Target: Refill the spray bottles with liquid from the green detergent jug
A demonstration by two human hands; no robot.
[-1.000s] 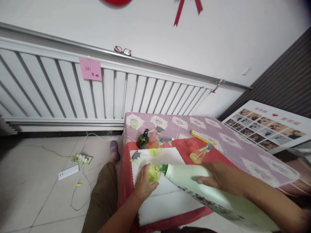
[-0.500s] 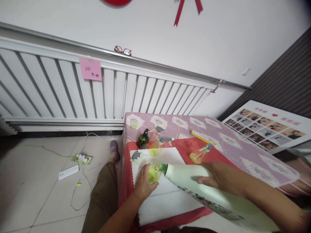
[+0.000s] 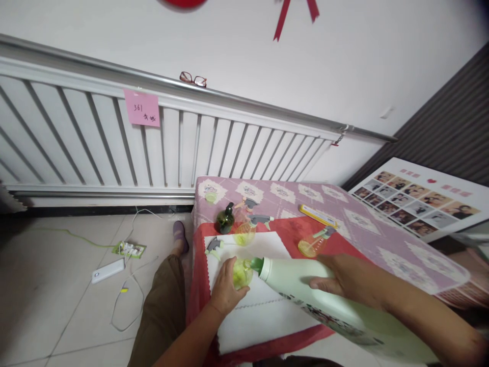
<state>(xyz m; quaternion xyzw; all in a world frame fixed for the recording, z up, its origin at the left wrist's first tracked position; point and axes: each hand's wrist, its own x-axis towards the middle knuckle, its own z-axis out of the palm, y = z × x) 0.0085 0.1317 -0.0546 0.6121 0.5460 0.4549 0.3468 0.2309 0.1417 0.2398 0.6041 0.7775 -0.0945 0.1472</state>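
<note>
On the white cloth (image 3: 260, 316), L hand (image 3: 225, 291) closed round small yellow bottle (image 3: 241, 274), steadying it; R hand (image 3: 346, 281) gripped big jug (image 3: 294, 285), tilted, spout at bottle's mouth.

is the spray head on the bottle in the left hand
No, the bottle in the left hand is open-necked; a grey spray head lies on the cloth.

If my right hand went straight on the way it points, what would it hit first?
Likely the small yellow-green bottle in the left hand, just past the big bottle; depth is unclear.
</note>
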